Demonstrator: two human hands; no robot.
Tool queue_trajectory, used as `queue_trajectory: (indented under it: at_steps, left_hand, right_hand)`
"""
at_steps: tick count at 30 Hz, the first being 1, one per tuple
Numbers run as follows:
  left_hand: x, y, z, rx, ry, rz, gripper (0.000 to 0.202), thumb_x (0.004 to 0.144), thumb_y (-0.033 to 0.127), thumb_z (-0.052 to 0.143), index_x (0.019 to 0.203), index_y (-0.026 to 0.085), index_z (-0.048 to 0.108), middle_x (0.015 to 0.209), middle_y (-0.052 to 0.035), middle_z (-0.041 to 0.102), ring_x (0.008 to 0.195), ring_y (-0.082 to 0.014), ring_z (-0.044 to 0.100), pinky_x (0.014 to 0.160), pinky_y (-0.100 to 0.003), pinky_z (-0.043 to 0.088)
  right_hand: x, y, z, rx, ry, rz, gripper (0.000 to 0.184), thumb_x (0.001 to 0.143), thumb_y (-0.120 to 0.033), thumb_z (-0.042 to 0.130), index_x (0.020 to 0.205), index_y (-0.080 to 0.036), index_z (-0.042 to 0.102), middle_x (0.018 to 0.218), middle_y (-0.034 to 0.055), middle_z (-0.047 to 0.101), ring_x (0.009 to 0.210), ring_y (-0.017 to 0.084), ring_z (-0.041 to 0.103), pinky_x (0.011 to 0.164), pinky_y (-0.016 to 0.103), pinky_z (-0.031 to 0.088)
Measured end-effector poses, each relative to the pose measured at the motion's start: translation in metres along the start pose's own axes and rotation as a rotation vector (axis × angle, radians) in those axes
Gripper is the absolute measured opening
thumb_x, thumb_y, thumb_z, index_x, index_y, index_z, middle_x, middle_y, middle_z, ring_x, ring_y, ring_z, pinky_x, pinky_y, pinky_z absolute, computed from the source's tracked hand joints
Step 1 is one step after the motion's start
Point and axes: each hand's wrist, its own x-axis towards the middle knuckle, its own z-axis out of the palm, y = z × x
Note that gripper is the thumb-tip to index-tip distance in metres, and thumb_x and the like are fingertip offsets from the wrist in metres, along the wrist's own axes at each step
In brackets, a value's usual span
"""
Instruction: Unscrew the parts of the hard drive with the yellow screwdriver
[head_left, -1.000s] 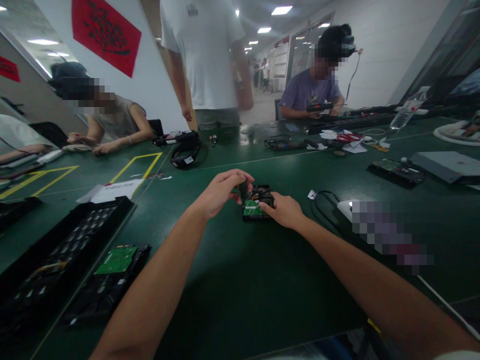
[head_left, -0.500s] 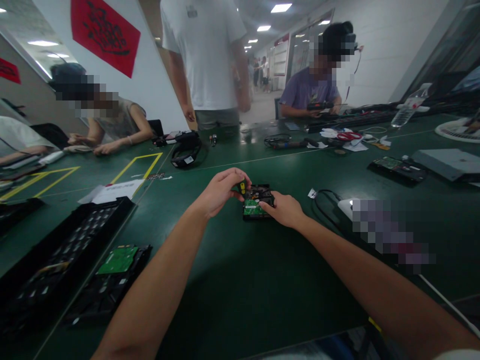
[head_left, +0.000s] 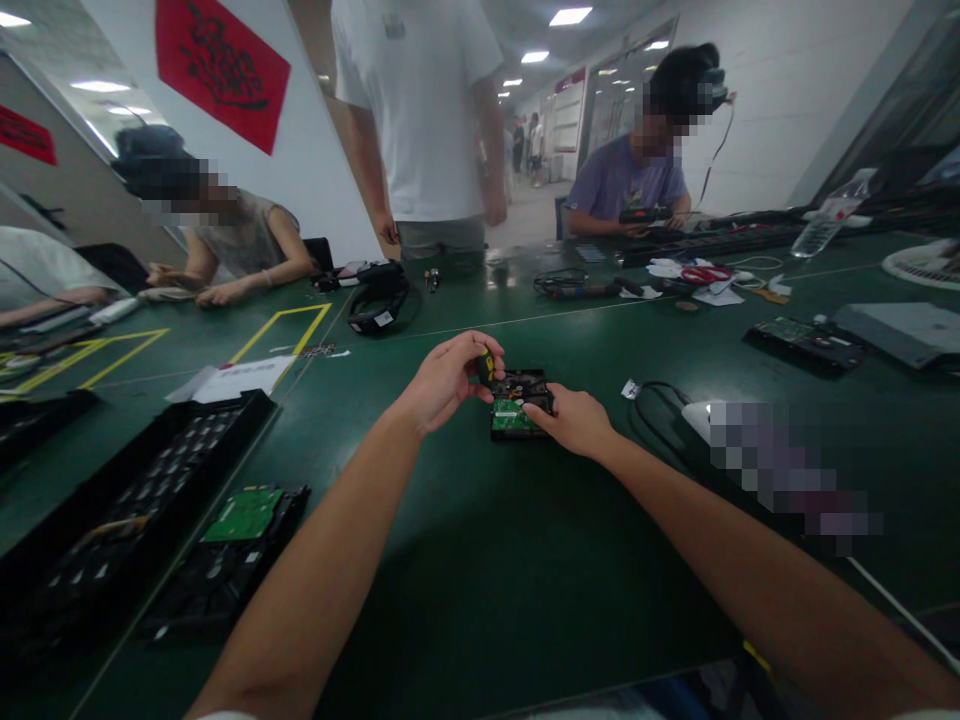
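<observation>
Across the foreground extends the green tabletop (head_left: 525, 570), which carries all the parts; at its left stands a long, open black housing (head_left: 238, 407), and just beside that, on its right, lies a black assembly (head_left: 206, 590) fitted with a green board; near the centre, between the two hands, lies the workpiece, a smaller black unit (head_left: 529, 382) with a green circuit board (head_left: 508, 414) exposed; the right hand (head_left: 579, 422) clasps the unit's right edge, thumb on the upper face, other fingers partly hidden; the left hand (head_left: 448, 380) is at the unit's left side, its grip pinching a yellow-and-black handle (head_left: 487, 368), probably a screwdriver's, roughly upright; the tip is hidden, so its seating cannot be told; the step in hand is judged to be the turning of a fastener while the right hand braces the unit; the next move calls for a squarely seated tip, a handle aligned with the fastener, light downward pressure during rotation, and the right thumb clear; a slip could score the circuit board.
</observation>
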Motion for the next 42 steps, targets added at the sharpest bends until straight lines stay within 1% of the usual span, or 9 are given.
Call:
queue_trajectory:
  at_steps: [8,12,16,19,24,29,33,38,42]
  left_hand:
    - [0.001,-0.007,0.006,-0.057,-0.018,-0.013,0.025,0.089,0.039,0.067,0.096,0.015,0.066,0.092,-0.007,0.063,0.091,-0.0189,0.063,0.072,-0.032,0.062]
    - [0.002,-0.007,0.006,-0.014,-0.032,-0.013,0.026,0.086,0.039,0.071,0.098,0.016,0.069,0.1,-0.0066,0.061,0.092,-0.0179,0.061,0.067,-0.027,0.06]
    - [0.001,-0.004,0.001,0.121,0.034,0.004,0.026,0.087,0.04,0.069,0.098,0.017,0.074,0.106,-0.008,0.062,0.092,-0.0167,0.057,0.059,-0.021,0.052]
    - [-0.001,-0.001,-0.002,0.167,0.026,-0.001,0.029,0.089,0.04,0.065,0.101,0.015,0.075,0.101,-0.0088,0.063,0.087,-0.0166,0.057,0.056,-0.021,0.049]
    - [-0.001,-0.004,0.0,0.044,-0.037,-0.043,0.03,0.092,0.041,0.057,0.106,0.015,0.066,0.087,-0.0093,0.067,0.078,-0.0194,0.062,0.052,-0.025,0.05]
    - [0.001,-0.005,0.002,-0.021,0.034,-0.051,0.022,0.088,0.036,0.062,0.098,0.017,0.057,0.089,-0.0112,0.072,0.087,-0.024,0.069,0.057,-0.029,0.057]
    - [0.001,-0.002,-0.002,-0.018,0.083,-0.039,0.018,0.083,0.032,0.064,0.093,0.017,0.061,0.096,-0.0105,0.07,0.092,-0.0242,0.069,0.058,-0.028,0.058]
    - [0.0,0.003,-0.004,-0.023,0.017,-0.102,0.016,0.083,0.03,0.062,0.087,0.015,0.068,0.089,-0.0063,0.063,0.086,-0.0194,0.064,0.064,-0.031,0.062]
    - [-0.002,0.004,0.002,-0.024,-0.005,-0.133,0.02,0.084,0.032,0.061,0.091,0.014,0.068,0.084,-0.0091,0.066,0.081,-0.0206,0.066,0.062,-0.031,0.061]
  right_hand:
    - [0.0,0.002,0.003,0.01,0.017,-0.015,0.061,0.099,-0.07,0.039,0.13,-0.021,0.059,0.114,0.0128,0.074,0.098,0.031,0.071,0.077,0.035,0.049]
    - [0.0,0.003,0.003,0.01,0.013,-0.023,0.063,0.099,-0.072,0.038,0.129,-0.021,0.059,0.114,0.0132,0.074,0.097,0.031,0.071,0.075,0.035,0.049]
    - [0.0,0.003,0.002,0.002,0.0,-0.01,0.064,0.099,-0.072,0.038,0.13,-0.02,0.06,0.115,0.0143,0.073,0.098,0.032,0.071,0.076,0.037,0.05]
    - [0.0,0.002,0.003,-0.001,-0.006,0.011,0.065,0.099,-0.072,0.039,0.13,-0.019,0.06,0.114,0.0152,0.073,0.098,0.033,0.071,0.078,0.039,0.051]
    - [0.0,0.001,0.002,0.004,0.006,-0.001,0.065,0.098,-0.073,0.039,0.129,-0.02,0.06,0.113,0.0141,0.074,0.097,0.033,0.071,0.076,0.039,0.051]
    - [-0.001,0.0,0.0,0.005,-0.012,0.004,0.065,0.099,-0.073,0.038,0.13,-0.019,0.06,0.116,0.0146,0.073,0.099,0.032,0.071,0.079,0.038,0.051]
    - [-0.001,0.001,-0.001,0.03,-0.012,-0.002,0.067,0.098,-0.073,0.038,0.132,-0.02,0.059,0.117,0.0141,0.073,0.099,0.031,0.07,0.077,0.036,0.051]
    - [0.0,0.0,-0.001,0.01,-0.014,0.002,0.067,0.098,-0.072,0.039,0.136,-0.02,0.058,0.119,0.0148,0.073,0.101,0.033,0.07,0.078,0.038,0.051]
    - [-0.001,-0.002,-0.002,-0.002,-0.024,0.025,0.066,0.098,-0.072,0.041,0.135,-0.02,0.059,0.118,0.0143,0.073,0.101,0.033,0.07,0.078,0.038,0.051]
